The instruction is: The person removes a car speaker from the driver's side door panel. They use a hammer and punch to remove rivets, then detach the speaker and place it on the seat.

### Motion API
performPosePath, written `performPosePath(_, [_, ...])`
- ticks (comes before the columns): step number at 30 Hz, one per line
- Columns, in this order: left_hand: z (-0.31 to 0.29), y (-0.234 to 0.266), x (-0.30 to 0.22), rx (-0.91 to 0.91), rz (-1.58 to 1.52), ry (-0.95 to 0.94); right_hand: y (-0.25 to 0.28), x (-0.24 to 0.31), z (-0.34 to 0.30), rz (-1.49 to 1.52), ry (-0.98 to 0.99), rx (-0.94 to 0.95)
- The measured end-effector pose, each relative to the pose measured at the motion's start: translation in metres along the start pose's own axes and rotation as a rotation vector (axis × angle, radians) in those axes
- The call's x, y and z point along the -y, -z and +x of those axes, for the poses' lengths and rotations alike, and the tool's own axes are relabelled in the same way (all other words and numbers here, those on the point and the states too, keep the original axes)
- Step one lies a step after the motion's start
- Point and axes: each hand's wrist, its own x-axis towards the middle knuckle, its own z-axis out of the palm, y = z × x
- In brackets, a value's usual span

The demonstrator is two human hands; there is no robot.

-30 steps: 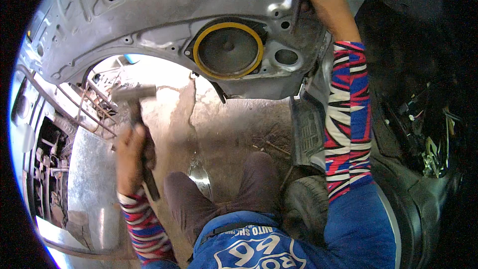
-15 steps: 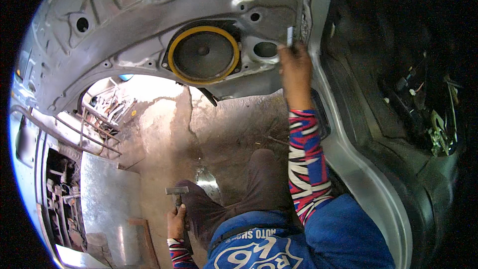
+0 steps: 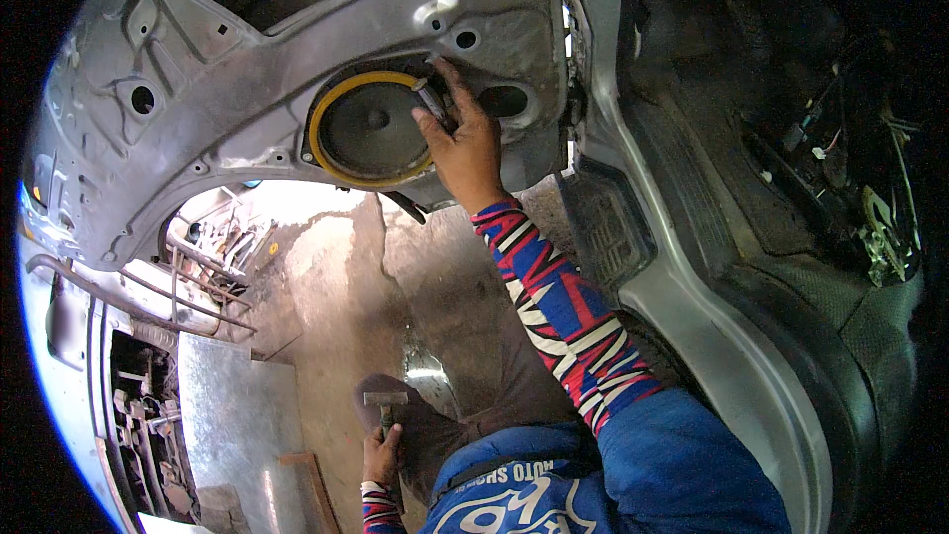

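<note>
Low in the view, my left hand (image 3: pixel 381 455) is closed round the handle of a hammer (image 3: pixel 386 400), its head upward beside my knee. My right hand (image 3: pixel 467 150) reaches up to the bare grey door panel (image 3: pixel 287 59). A short metal rod (image 3: pixel 427 94) with a pale end is pinched between its thumb and fingers, partly hidden by them. Behind those fingers sits a round speaker (image 3: pixel 371 124) with a yellow rim, its right side covered. The index finger stretches toward the panel above the speaker; whether it touches cannot be seen.
The silver door sill (image 3: pixel 712 356) curves along the right, next to the dark vehicle interior (image 3: pixel 751 188) with loose wires. At left, a metal sheet (image 3: pixel 232 415) lies near metal tubing (image 3: pixel 148 302) and scrap. Concrete floor (image 3: pixel 326 287) shows below the door.
My right hand has moved left with the rod, from the door's hinge edge to the front of the speaker. The view has shifted slightly; my left hand still holds the hammer.
</note>
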Motion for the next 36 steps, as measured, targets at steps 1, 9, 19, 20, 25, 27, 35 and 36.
performPosePath(1, [0.001,0.000,0.001,-0.009,-0.012,-0.021,-0.004,0.000,0.000,0.044,-0.029,-0.003])
performPosePath(9, [0.004,0.005,0.009,-0.082,0.172,-0.129,-0.007,-0.010,0.011,-0.039,0.001,-0.046])
performPosePath(19, [0.006,0.002,0.010,-0.030,-0.136,-0.005,-0.001,0.002,0.006,0.174,-0.175,0.020])
performPosePath(20, [0.007,0.002,0.011,-0.042,-0.123,-0.030,0.000,0.001,-0.001,0.199,-0.194,-0.035])
performPosePath(25, [0.009,0.004,0.014,-0.078,-0.052,0.018,0.018,-0.004,-0.017,0.039,-0.174,-0.324])
performPosePath(27, [0.010,0.005,0.015,-0.070,-0.060,-0.012,0.027,-0.001,-0.018,0.327,-0.393,-0.394])
performPosePath(35, [0.022,0.010,0.032,-0.092,0.040,-0.046,0.050,0.006,0.009,0.158,-0.205,-0.334])
performPosePath(36, [0.024,0.010,0.035,-0.080,0.016,-0.025,0.052,0.006,0.011,0.189,-0.169,-0.270])
